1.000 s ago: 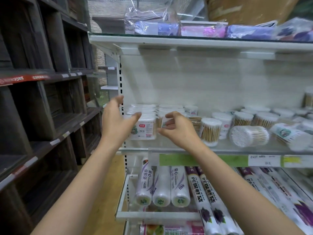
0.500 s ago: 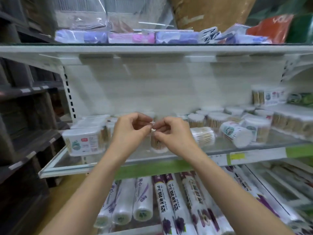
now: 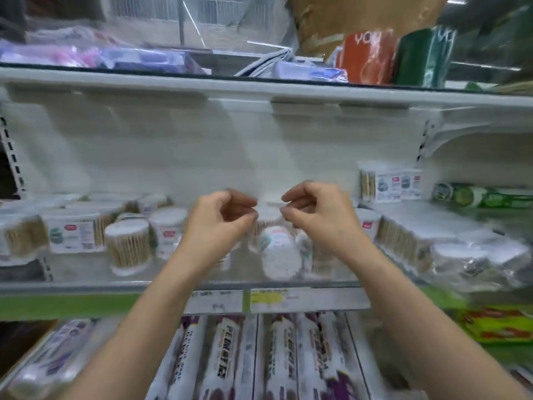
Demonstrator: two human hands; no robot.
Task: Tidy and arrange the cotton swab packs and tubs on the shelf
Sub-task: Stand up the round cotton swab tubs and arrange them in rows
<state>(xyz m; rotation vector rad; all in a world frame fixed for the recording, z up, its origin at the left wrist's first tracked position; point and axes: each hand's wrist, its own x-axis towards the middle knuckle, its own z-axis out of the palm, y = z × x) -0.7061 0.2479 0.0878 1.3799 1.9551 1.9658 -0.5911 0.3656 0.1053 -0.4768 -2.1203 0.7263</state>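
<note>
While both hands curl with grip unclear, tipped tub points forward.

Motion blur smears the whole view, so no label print can be read. The left hand and right hand hide much of the round tub between them; whether either touches it cannot be told. The overturned tub below is a white smear. The cling-film rolls run off the bottom edge.
</note>
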